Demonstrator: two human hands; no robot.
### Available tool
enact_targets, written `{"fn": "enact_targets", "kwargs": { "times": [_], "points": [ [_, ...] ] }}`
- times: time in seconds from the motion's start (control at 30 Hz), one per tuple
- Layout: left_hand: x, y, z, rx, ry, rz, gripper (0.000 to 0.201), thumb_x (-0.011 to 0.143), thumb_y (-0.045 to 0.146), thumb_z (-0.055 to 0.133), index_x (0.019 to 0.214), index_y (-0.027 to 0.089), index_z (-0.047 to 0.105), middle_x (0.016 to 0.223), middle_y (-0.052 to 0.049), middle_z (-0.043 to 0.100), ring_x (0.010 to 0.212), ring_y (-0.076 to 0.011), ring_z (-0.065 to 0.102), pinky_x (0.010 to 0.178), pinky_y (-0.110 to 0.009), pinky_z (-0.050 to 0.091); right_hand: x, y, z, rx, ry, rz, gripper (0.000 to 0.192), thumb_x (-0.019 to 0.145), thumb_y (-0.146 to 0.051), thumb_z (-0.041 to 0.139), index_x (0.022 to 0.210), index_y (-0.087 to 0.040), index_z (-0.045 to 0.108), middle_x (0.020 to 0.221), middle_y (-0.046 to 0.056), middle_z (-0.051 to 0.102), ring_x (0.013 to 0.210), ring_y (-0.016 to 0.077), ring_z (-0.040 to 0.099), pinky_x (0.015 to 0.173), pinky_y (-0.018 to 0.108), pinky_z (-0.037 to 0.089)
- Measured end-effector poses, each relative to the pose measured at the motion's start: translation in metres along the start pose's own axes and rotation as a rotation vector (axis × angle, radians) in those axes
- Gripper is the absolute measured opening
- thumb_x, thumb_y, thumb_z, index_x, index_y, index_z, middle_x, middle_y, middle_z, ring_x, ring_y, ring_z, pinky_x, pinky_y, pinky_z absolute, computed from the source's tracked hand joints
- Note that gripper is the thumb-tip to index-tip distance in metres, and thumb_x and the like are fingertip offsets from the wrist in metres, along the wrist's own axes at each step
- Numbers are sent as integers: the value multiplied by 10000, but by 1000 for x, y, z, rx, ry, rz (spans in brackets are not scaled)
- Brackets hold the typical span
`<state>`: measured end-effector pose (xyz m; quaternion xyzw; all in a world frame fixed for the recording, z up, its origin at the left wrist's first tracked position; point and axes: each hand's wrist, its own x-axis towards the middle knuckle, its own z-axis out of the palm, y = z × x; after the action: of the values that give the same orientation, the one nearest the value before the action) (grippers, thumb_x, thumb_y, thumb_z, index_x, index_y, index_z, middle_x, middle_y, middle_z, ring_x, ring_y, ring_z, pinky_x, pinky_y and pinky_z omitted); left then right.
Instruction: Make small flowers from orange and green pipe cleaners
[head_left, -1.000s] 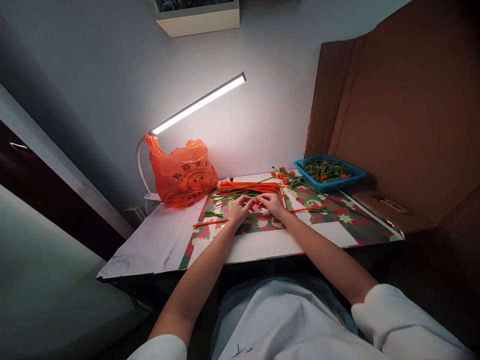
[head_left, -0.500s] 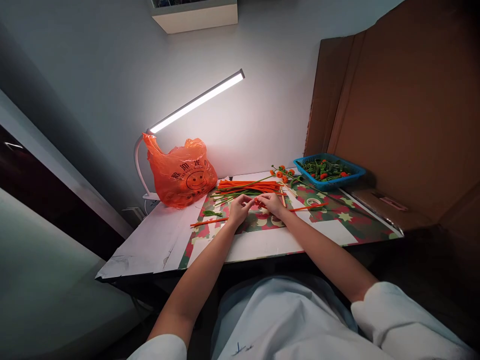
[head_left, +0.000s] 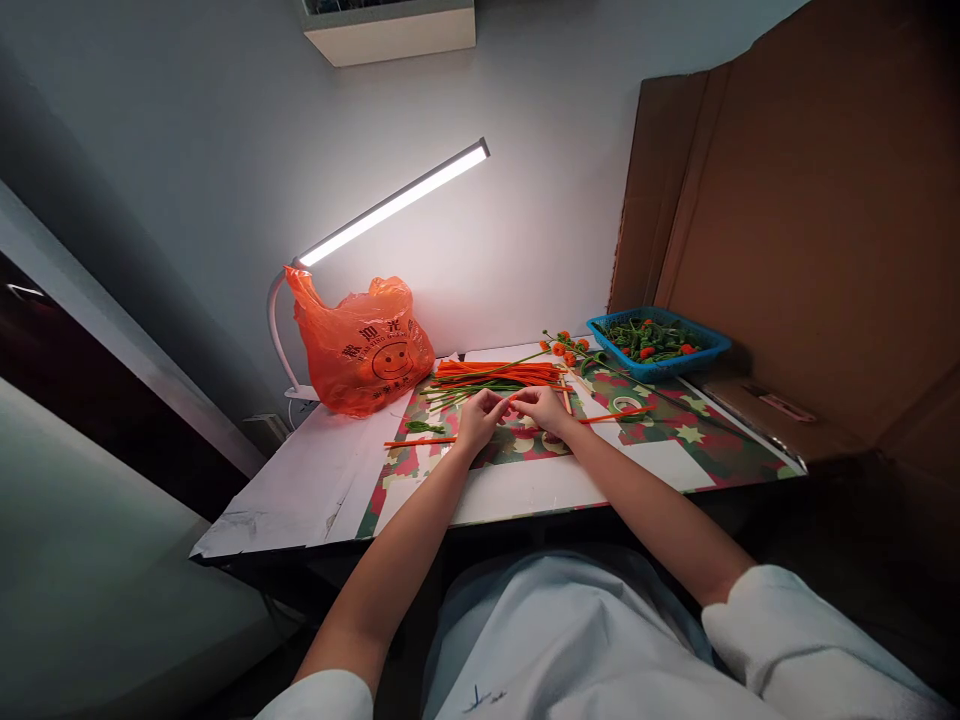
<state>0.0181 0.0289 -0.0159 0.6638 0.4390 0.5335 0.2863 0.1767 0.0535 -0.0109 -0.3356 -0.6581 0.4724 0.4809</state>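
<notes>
My left hand (head_left: pixel 481 420) and my right hand (head_left: pixel 544 410) meet over the middle of the table, fingertips pinched close together. Between them shows a short stretch of orange pipe cleaner (head_left: pixel 513 397), mostly covered by the fingers. One orange length (head_left: pixel 420 442) sticks out left past my left hand, and another (head_left: pixel 616 414) reaches right beyond my right hand; whether these are one piece is hidden. Just behind the hands lies a pile of orange pipe cleaners (head_left: pixel 499 372), with green stems (head_left: pixel 480 387) along its near side.
An orange plastic bag (head_left: pixel 364 350) stands at the left by a lit lamp (head_left: pixel 397 203). Orange flowers on stems (head_left: pixel 566 349) lie at the back, near a blue basket (head_left: pixel 651 370) of green and orange pieces. A tape roll (head_left: pixel 626 405) and a green leaf (head_left: pixel 424 427) rest on the patterned sheet.
The orange length at the left has swung up slightly and shifted a little right. The bit between my fingertips has turned and now looks straighter. Both hands keep nearly the same place.
</notes>
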Motion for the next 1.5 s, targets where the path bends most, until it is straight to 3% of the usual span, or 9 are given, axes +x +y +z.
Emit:
{"fn": "enact_targets", "kwargs": {
  "times": [0.3, 0.47, 0.7, 0.93, 1.3, 1.5],
  "points": [
    [-2, 6, -2, 89, 16, -27, 360, 735, 537, 663, 712, 190, 571, 654, -3, 640, 557, -151, 647, 435, -218, 455, -1, 4, -1, -127, 20, 7, 302, 673, -433, 718, 766, -146, 706, 640, 35, 655, 572, 145, 588, 490, 236, 427],
    [-2, 7, -2, 131, 48, 15, 325, 754, 499, 656, 689, 191, 573, 629, 2, 632, 527, -139, 626, 456, -220, 433, -6, 0, 2, -270, 67, -107, 289, 728, -444, 675, 746, -156, 702, 621, 33, 648, 568, 145, 568, 521, 248, 414],
    [0, 4, -1, 139, 85, 20, 291, 742, 453, 670, 656, 198, 558, 574, 22, 593, 475, -120, 573, 472, -227, 420, -10, -3, 7, -434, 134, -249, 159, 771, -295, 621, 682, -172, 670, 629, 27, 652, 577, 134, 550, 560, 249, 404],
    [0, 4, -1, 70, 69, 8, 328, 739, 510, 666, 691, 198, 580, 625, 10, 630, 503, -122, 589, 470, -225, 425, -8, -3, 5, -305, 91, -137, 316, 782, -474, 604, 734, -171, 681, 607, 21, 630, 535, 130, 547, 499, 239, 398],
    [-1, 5, -1, 55, 71, 6, 323, 755, 503, 652, 744, 182, 626, 656, -11, 664, 524, -121, 613, 444, -199, 444, -5, 3, 4, -198, 64, -100, 307, 731, -468, 661, 778, -164, 663, 668, 33, 652, 553, 139, 588, 503, 247, 450],
    [2, -1, -1, -47, 16, -82, 334, 759, 496, 623, 795, 168, 676, 705, -37, 694, 542, -131, 626, 420, -199, 465, -2, 5, 3, -126, 72, -72, 345, 708, -513, 670, 742, -171, 634, 672, 27, 646, 532, 129, 571, 503, 249, 448]
  ]
}}
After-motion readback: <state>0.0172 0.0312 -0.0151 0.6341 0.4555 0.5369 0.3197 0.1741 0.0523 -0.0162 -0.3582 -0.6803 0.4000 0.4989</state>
